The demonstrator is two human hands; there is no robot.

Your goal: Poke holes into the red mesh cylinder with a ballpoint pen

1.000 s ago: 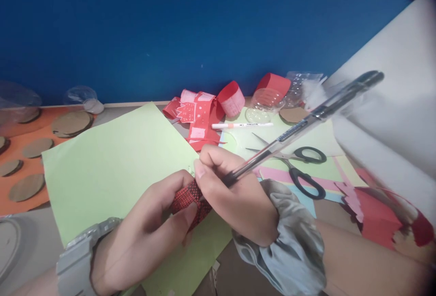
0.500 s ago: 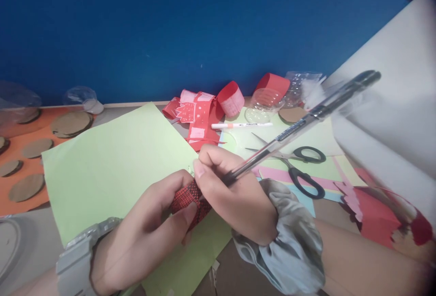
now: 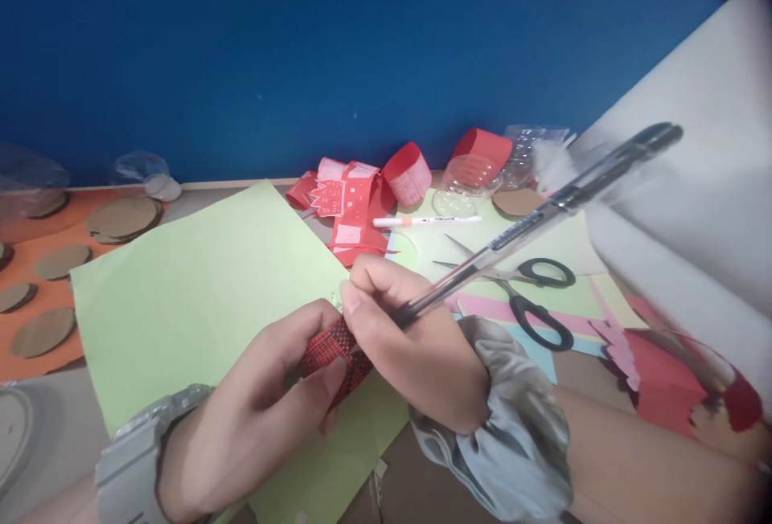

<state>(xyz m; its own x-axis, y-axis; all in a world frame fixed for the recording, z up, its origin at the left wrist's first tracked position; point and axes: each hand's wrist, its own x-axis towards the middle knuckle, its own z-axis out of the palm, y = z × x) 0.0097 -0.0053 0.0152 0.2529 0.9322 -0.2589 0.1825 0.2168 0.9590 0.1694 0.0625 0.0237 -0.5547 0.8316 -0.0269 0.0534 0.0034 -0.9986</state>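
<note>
Between finger and thumb, my left hand point(image 3: 259, 411) holds a small red piece with a black grid pattern point(image 3: 322, 350). My right hand point(image 3: 416, 339) is closed around a clear pen with a black cap end point(image 3: 512, 228), which slants up to the right. Its fingertips are at the right side of the red piece, and the pen's tip is hidden behind them. Under both hands lies a large light green sheet point(image 3: 199, 291).
Open scissors point(image 3: 512, 283) and a white marker point(image 3: 428, 222) lie on coloured papers to the right. Red paper rings point(image 3: 408, 174) and clear plastic cups point(image 3: 470, 178) stand by the blue wall. Cardboard discs point(image 3: 124, 219) rest on orange paper at left. Red scraps point(image 3: 667, 379) lie at right.
The view has shifted very slightly. Both hands keep their grips, and the pen's upper end has moved a little to the right.
</note>
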